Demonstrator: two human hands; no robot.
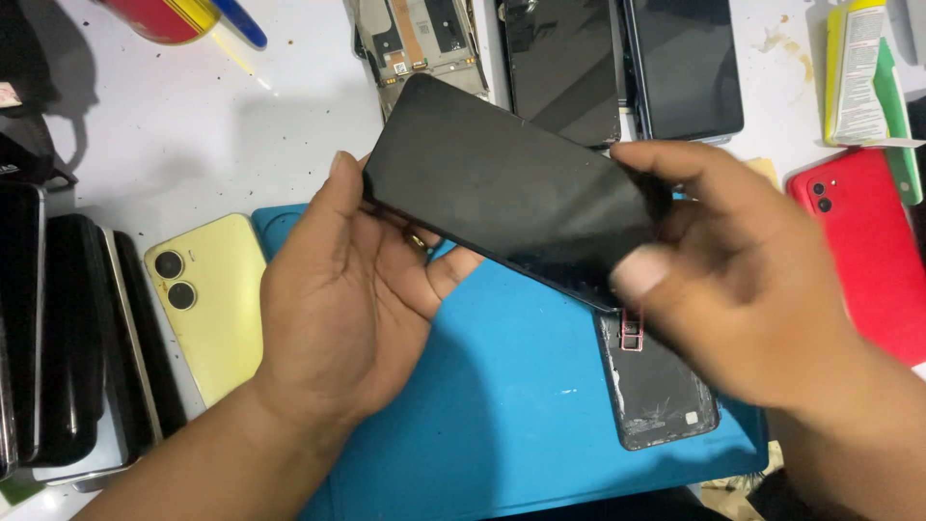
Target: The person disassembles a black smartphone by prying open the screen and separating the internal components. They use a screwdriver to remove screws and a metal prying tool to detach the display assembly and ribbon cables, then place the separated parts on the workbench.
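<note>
Black phone [506, 188] between left hand [342, 309] and right hand [748, 289]

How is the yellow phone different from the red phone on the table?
The pale yellow phone lies left of the blue mat, while the bright red phone lies to its right. The yellow one shows two large, dark round camera lenses; the red one's lenses look smaller. The yellow one is in full view, but the right hand partly covers the red one. Both lie back-up on the white table, untouched by the hands.
</note>
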